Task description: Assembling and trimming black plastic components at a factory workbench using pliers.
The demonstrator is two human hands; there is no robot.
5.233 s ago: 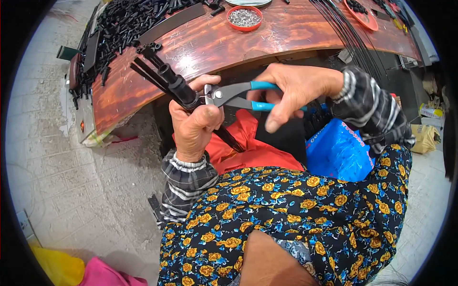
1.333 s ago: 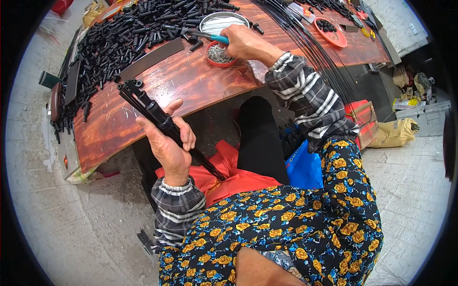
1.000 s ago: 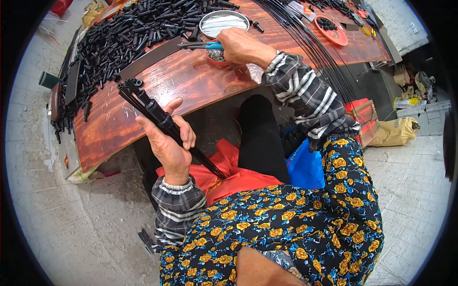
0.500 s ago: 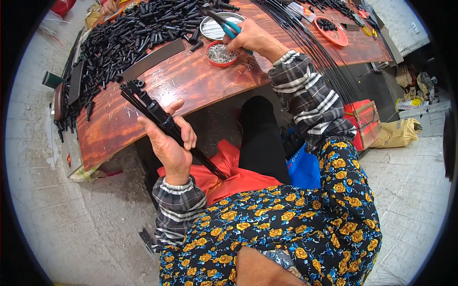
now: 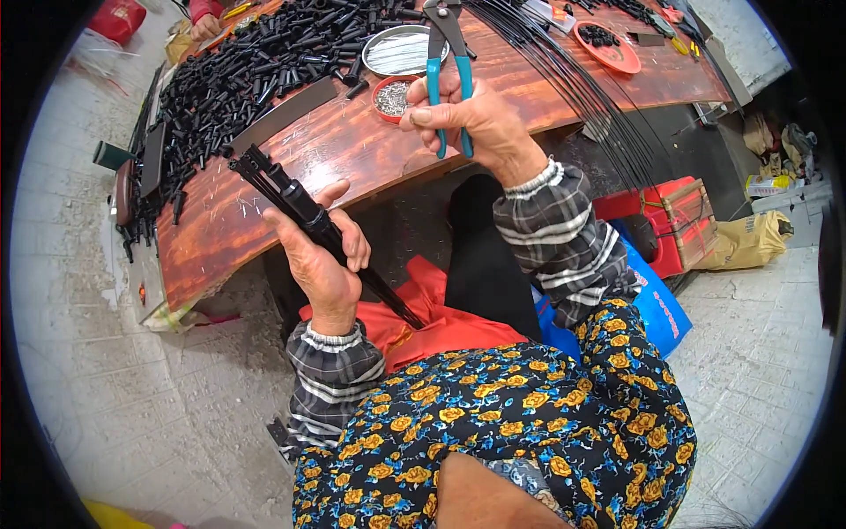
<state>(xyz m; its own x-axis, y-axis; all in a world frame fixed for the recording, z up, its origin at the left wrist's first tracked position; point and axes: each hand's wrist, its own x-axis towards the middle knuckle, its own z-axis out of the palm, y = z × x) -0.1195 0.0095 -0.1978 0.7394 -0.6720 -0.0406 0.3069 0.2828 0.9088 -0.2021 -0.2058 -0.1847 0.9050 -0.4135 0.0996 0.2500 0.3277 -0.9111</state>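
My left hand (image 5: pixel 324 264) is wrapped round a black bundle of thin rods with a thicker collar (image 5: pixel 300 202), slanting from my lap up over the table's front edge. The thumb stands off to one side of it. In my right hand (image 5: pixel 480 121) is a pair of pliers with teal handles (image 5: pixel 434 84), raised over the table with the jaws pointing away from me. Its handles are spread apart. Just left of that hand sits a small red bowl (image 5: pixel 392 99) of tiny metal pieces. Behind it is a round metal tray (image 5: pixel 401 50) of thin white sticks.
A large heap of black tubular parts (image 5: pixel 256 79) covers the table's left and far side. Long thin black rods (image 5: pixel 573 97) overhang the front edge at right. A red dish (image 5: pixel 617 55) holds small black pieces. At the far left a co-worker's hand (image 5: pixel 205 26) rests near the heap.
My right hand has drawn back toward me and turned the pliers upright, away from over the red bowl. My left hand still holds the black bundle in nearly the same place.
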